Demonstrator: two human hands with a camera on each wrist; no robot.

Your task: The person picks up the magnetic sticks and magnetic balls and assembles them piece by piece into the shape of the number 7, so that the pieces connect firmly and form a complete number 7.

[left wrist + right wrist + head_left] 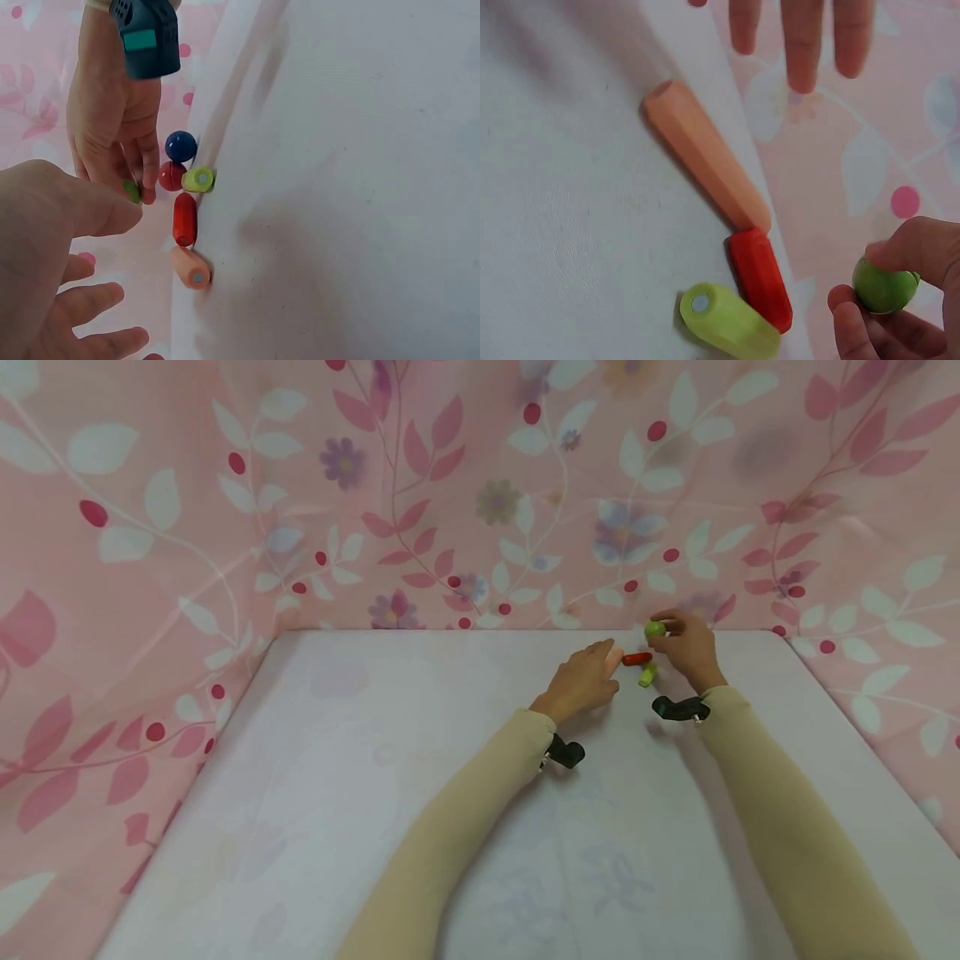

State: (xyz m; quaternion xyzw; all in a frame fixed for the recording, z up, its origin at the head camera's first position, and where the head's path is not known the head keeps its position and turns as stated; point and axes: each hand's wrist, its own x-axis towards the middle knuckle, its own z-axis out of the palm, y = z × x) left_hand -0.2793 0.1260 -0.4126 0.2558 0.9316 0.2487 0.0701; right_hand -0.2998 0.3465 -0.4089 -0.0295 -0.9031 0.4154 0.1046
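Observation:
My right hand (pixel 688 650) pinches a small green ball (pixel 886 286) between thumb and fingers, close to the far edge of the table. In the head view my left hand (pixel 581 681) lies beside a peach-coloured faceted stick (pixel 705 156). Its fingers (pixel 802 52) are spread loosely and hold nothing in the left wrist view. A short red faceted stick (pixel 760 279) meets the end of the peach one. Next to the red one lies a yellow-green stick (pixel 731 321) with a pale round spot on its end.
A dark blue ball (pixel 181 146) and a red ball (pixel 172 176) sit by the yellow-green stick, near the table edge. The white table (pixel 337 777) ends at a pink flowered cloth (pixel 450 485). Dark wrist cameras (pixel 566 752) stick out below both hands.

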